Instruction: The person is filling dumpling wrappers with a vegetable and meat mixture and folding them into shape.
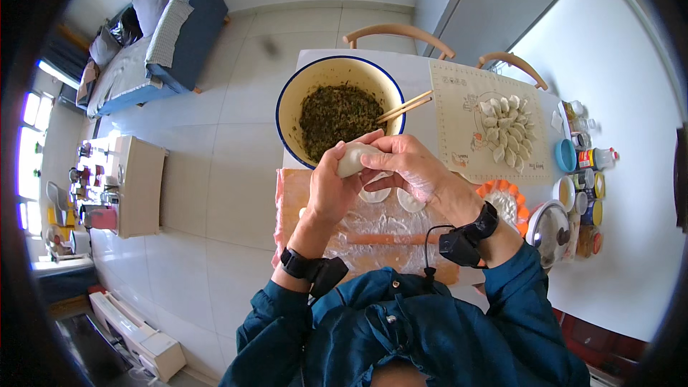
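Both hands hold one pale dough dumpling (353,159) above the near rim of a cream enamel basin (286,102). My left hand (329,185) cups it from the left, while the thumb and fingers of my right hand (411,166) press along its edge. Dark green chopped filling (339,115) lies in the basin, and a pair of chopsticks (406,108) leans over its right rim. Below my hands, round dough wrappers (411,201) rest on a floured wooden board (306,191), partly hidden by my fingers. A rolling pin (387,239) lies across the board.
On the right, a printed mat (454,118) bears several dumplings (508,131). An orange scalloped bowl (520,204) of flour, a glass lid (548,231), a blue bowl (565,155) and several jars (594,185) stand along the wall. Chairs (400,32) line the table's far side.
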`<state>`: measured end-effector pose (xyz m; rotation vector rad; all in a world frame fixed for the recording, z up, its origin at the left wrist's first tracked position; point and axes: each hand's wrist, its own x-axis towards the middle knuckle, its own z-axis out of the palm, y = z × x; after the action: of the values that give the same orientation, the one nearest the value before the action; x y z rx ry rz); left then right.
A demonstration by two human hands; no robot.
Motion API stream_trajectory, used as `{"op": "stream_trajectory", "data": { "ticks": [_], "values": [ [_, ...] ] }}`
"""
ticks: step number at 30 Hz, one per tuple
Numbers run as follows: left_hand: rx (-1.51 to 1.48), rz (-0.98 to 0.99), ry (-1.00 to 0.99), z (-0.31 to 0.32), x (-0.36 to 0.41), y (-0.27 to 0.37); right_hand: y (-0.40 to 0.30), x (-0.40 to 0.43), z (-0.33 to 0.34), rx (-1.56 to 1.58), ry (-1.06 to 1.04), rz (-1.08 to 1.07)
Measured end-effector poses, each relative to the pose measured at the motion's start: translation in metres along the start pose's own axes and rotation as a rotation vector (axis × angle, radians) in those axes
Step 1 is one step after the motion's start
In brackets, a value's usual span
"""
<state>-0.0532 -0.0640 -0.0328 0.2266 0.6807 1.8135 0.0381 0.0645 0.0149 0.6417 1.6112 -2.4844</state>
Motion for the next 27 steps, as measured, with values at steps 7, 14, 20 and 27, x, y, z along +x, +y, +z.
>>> {"op": "stream_trajectory", "data": {
  "ticks": [7,14,20,27],
  "values": [
    [-0.374,0.078,0.226,-0.006,-0.002,-0.004,0.007,-0.003,-0.001,-0.042,0.0,-0.058],
    [-0.395,0.046,0.135,-0.013,0.004,-0.02,0.019,-0.004,0.01,0.185,-0.027,-0.076],
    [0.362,0.142,0.197,0.013,0.001,-0.022,0.013,-0.006,0.01,0.204,-0.09,-0.137],
    [-0.061,0.191,0.168,0.042,-0.004,-0.015,0.004,-0.015,0.021,0.222,-0.015,-0.08]
  ]
}}
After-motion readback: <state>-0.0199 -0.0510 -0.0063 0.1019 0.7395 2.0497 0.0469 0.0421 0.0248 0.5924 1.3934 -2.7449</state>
